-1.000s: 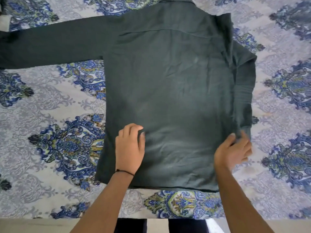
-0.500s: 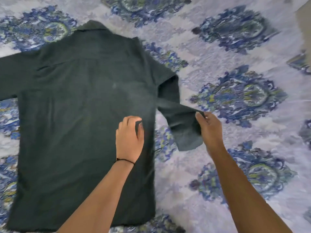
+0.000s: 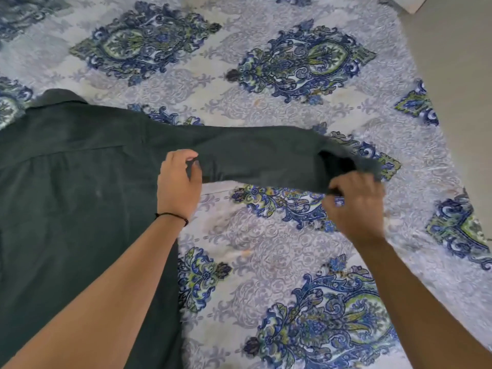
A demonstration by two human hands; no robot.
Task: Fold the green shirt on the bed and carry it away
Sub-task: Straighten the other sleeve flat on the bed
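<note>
Right hand [image 3: 355, 206] grip is clenched on the cuff end of the shirt sleeve [image 3: 266, 158]; the fingers are curled around the fabric, though motion blur hides the finer detail. Left hand [image 3: 178, 182] grip is pinched on the same sleeve near the shoulder seam, thumb on top of the cloth. A thin black band [image 3: 173, 217] is worn on the left wrist.

The sleeve is held stretched out between both hands, running left to right and lifted slightly off the bedsheet near the cuff. The cuff opening is seen just above the right hand.

The green shirt [image 3: 74, 209] is laid flat on the bed, back side up, filling the left part of the view. Its collar [image 3: 61, 97] is pointed away from the person, and its body is partly cut off by the left and bottom frame edges.

The bed is covered by a pale bedsheet [image 3: 279, 249] printed with blue and green ornamental medallions. Plain floor [image 3: 458, 75] is visible at upper right.
</note>
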